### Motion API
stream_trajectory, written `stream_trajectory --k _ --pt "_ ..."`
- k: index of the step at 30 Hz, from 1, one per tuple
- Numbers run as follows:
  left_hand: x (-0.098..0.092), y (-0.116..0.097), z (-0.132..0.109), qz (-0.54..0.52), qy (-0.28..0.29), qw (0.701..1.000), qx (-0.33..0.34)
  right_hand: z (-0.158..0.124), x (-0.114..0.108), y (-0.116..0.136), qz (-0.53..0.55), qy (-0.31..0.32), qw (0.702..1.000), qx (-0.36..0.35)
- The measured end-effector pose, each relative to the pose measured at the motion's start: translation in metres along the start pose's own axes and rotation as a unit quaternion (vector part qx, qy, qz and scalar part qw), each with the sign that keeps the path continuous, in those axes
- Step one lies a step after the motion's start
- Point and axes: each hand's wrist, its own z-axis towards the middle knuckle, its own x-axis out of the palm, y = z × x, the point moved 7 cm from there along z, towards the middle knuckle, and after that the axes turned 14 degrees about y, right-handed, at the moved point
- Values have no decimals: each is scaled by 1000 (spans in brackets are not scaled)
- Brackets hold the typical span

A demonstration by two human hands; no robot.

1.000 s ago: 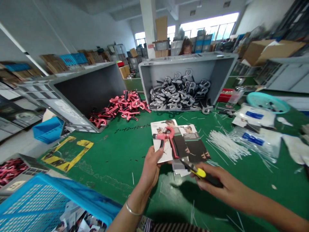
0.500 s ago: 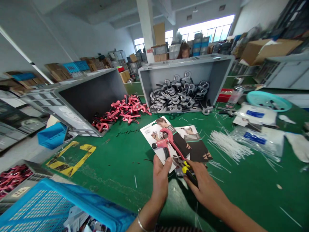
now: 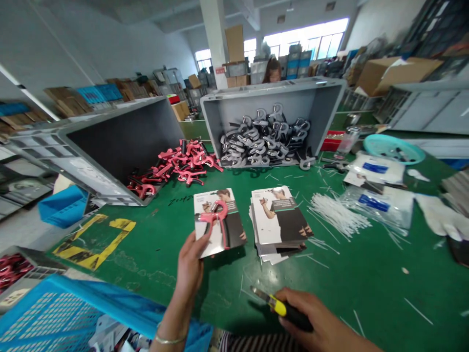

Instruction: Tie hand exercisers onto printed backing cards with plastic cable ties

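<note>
My left hand (image 3: pixel 190 261) grips the lower left corner of a printed backing card (image 3: pixel 200 239). On that card lies a red hand grip strengthener (image 3: pixel 216 217) with dark handles. Held low over the table's front, cutting pliers (image 3: pixel 280 307) with yellow and black handles sit in my right hand (image 3: pixel 311 318). Their jaws point up and left, apart from the card. Between the hands and farther back rests a stack of printed cards (image 3: pixel 273 220). White cable ties (image 3: pixel 339 215) lie in a heap to its right.
Two tipped grey crates hold red grip strengtheners (image 3: pixel 186 161) and grey grip strengtheners (image 3: pixel 264 139). A blue basket (image 3: pixel 120 308) with cards inside stands at the lower left. Plastic bags (image 3: pixel 384 205), a white glove (image 3: pixel 439 215) and a turquoise tray (image 3: pixel 394 146) are at right. A person (image 3: pixel 273 71) is behind the crates.
My left hand has carried the card with the red grip strengthener leftward, off the card stack. The pliers in my right hand have drawn back from the card toward the table's front.
</note>
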Motion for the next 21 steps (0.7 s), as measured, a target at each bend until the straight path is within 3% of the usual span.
stream_trajectory --k 3,4,6,7,9,11,13,15,17,19,21 --pt "-94 -18 -5 137 -32 989 -42 -38 -25 -50 -31 -121 991 56" --pt "-122 -24 -10 226 -48 971 -59 -53 -38 -71 -41 -170 981 86" --pt "-161 -44 -26 453 -132 881 -30 -82 -63 -111 -55 -251 956 143" --pt "-164 -52 -34 539 -151 829 20 -93 -75 -127 -58 -277 944 168" --pt "-142 -46 -40 625 -107 765 108 -101 -94 -149 -47 -292 937 186" --pt "-100 -16 -30 633 33 761 137 -89 -108 -158 3 -287 946 148" --pt "-53 17 -12 651 138 732 143 -65 -117 -162 83 -289 951 77" --pt "-18 42 8 680 140 707 130 -40 -122 -168 148 -305 940 33" --pt "16 66 14 696 162 689 118 -24 -122 -174 169 -311 935 32" --pt "53 91 -4 693 231 671 128 -20 -119 -177 176 -295 939 38" --pt "87 114 -40 682 296 653 144 -28 -117 -174 189 -273 943 25"
